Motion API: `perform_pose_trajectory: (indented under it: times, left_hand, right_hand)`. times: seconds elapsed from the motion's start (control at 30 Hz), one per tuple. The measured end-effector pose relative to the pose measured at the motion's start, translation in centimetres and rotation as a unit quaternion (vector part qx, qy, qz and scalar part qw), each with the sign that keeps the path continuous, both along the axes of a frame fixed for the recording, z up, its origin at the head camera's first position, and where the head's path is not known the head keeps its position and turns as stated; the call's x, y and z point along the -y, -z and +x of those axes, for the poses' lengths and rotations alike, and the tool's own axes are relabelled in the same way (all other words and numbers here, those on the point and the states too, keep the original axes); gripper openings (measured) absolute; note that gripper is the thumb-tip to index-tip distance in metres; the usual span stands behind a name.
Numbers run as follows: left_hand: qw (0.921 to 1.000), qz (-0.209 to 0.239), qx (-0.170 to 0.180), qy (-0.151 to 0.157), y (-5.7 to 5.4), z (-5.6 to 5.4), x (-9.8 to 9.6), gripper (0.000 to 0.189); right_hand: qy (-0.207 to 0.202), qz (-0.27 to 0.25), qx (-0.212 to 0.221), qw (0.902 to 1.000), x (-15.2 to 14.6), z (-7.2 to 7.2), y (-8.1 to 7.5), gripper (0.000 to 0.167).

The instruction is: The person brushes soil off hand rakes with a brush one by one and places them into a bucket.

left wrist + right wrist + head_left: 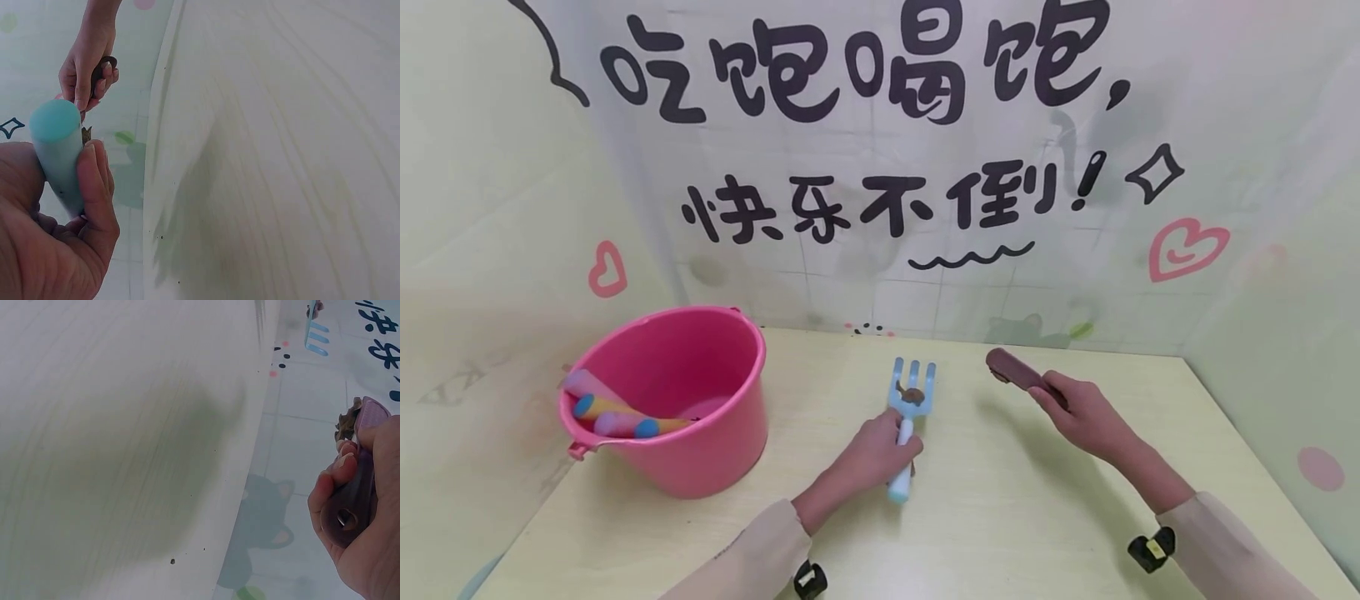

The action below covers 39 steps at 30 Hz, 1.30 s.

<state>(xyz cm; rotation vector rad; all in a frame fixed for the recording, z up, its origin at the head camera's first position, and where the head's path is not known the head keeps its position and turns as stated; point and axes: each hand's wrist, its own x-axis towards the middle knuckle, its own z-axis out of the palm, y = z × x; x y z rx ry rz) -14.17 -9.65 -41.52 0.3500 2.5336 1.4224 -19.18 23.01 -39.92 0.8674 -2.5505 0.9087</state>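
My left hand [880, 447] grips the pale blue handle of a small toy garden fork [913, 383] just below its tines, which point away from me. A brown, curled scrap [912, 395] lies at the base of the tines. The handle's rounded turquoise end [55, 122] faces the left wrist camera. My right hand [1084, 415] grips a dark purple hand tool [350, 509] with a hole in its handle; its exact kind is unclear. Its flat head [1017, 368] points left and away, above the table. Against that head sits a brown, crumpled, leaf-like piece [347, 422].
A pink bucket [700, 467] stands on the table [1000, 533] at the left, with yellow, pink and blue-ended rods [617, 422] inside. Behind the table hangs a printed sheet [880, 275] with large black writing. Dark specks [173, 561] dot the tabletop.
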Motion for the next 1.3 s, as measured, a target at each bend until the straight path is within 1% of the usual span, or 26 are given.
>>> perform_pose_trajectory:
  times: [0.2, 0.37, 0.53, 0.7, 0.9, 1.03, 1.13, 1.3]
  left_hand:
    - [1.0000, 0.004, 0.001, -0.002, 0.0, -0.3, 0.8, 0.026]
    - [1.0000, 0.001, 0.000, -0.005, 0.1, -0.6, 0.8, 0.024]
    - [1.0000, 0.002, -0.006, -0.006, 0.2, -0.8, 0.7, 0.022]
    - [1.0000, 0.005, -0.004, -0.007, 0.2, -0.9, 0.7, 0.022]
    - [0.9999, 0.009, 0.001, -0.010, 0.1, -0.9, 0.5, 0.022]
    - [0.9999, 0.007, 0.001, -0.013, 0.2, -0.8, 0.4, 0.024]
    - [0.9999, 0.003, 0.001, -0.016, 0.3, -0.8, 0.4, 0.025]
    - [0.9998, 0.000, 0.001, -0.020, 0.5, -0.7, 0.4, 0.026]
  right_hand:
    - [0.000, -0.008, 0.010, 0.9999, 1.2, -0.4, 0.2, 0.022]
    - [-0.014, -0.010, 0.020, 0.9997, 3.3, -0.9, 0.1, 0.020]
    - [-0.037, 0.004, 0.047, 0.9982, 6.1, -1.1, -0.4, 0.019]
    - [-0.055, 0.033, 0.066, 0.9958, 8.6, -1.2, -0.6, 0.017]
    - [-0.078, 0.065, 0.061, 0.9930, 10.5, -1.1, 0.2, 0.018]
    - [-0.090, 0.086, 0.054, 0.9908, 11.1, -1.0, 0.8, 0.017]
    - [-0.093, 0.098, 0.045, 0.9898, 11.2, -0.9, 0.9, 0.015]
    - [-0.085, 0.085, 0.030, 0.9923, 11.2, -0.5, 0.6, 0.013]
